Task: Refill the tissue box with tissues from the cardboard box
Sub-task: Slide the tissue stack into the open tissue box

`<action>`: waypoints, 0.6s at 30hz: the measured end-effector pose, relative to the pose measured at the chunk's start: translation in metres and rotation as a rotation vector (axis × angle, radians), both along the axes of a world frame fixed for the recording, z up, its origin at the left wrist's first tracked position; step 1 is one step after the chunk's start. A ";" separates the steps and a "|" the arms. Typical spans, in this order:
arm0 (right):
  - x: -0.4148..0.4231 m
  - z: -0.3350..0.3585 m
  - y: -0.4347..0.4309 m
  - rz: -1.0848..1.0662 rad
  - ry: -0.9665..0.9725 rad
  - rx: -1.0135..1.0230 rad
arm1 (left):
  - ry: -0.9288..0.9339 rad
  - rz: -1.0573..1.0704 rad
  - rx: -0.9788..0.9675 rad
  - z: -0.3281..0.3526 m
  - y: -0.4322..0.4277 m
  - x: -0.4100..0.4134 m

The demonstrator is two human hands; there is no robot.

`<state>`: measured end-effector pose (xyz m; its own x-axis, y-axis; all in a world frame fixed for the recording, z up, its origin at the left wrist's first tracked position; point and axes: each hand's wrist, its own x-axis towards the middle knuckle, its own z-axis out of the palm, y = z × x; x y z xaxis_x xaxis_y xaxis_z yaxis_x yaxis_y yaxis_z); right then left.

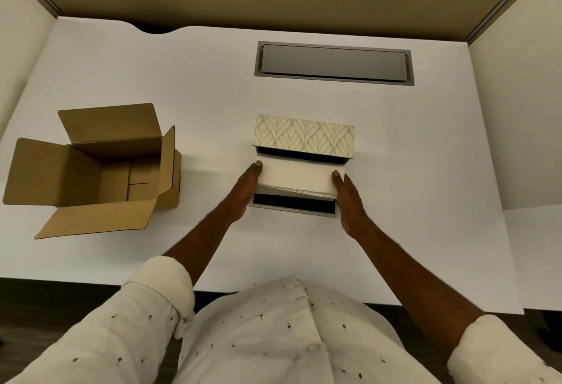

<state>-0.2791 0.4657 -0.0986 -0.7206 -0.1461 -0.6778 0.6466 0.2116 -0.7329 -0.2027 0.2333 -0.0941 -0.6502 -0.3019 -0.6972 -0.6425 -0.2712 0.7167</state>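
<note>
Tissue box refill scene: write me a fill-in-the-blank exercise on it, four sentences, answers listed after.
1. The stack of tissues is held between ____ hands, the left hand and the right hand.
2. The cardboard box sits on the person's ____ side.
3. The flaps of the cardboard box are ____.
4. The leaf-patterned lid of the tissue box stands on the ____ side of the tissues.

Answers: two; left; open; far
</note>
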 end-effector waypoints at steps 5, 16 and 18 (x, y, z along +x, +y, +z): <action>0.002 -0.001 -0.004 -0.021 0.013 0.010 | -0.022 0.021 -0.003 0.000 0.003 -0.004; 0.001 -0.002 -0.005 -0.010 -0.002 0.024 | -0.044 0.053 0.048 -0.005 0.000 -0.004; 0.000 -0.002 -0.005 0.000 -0.001 0.027 | -0.044 0.062 0.053 -0.006 0.002 -0.003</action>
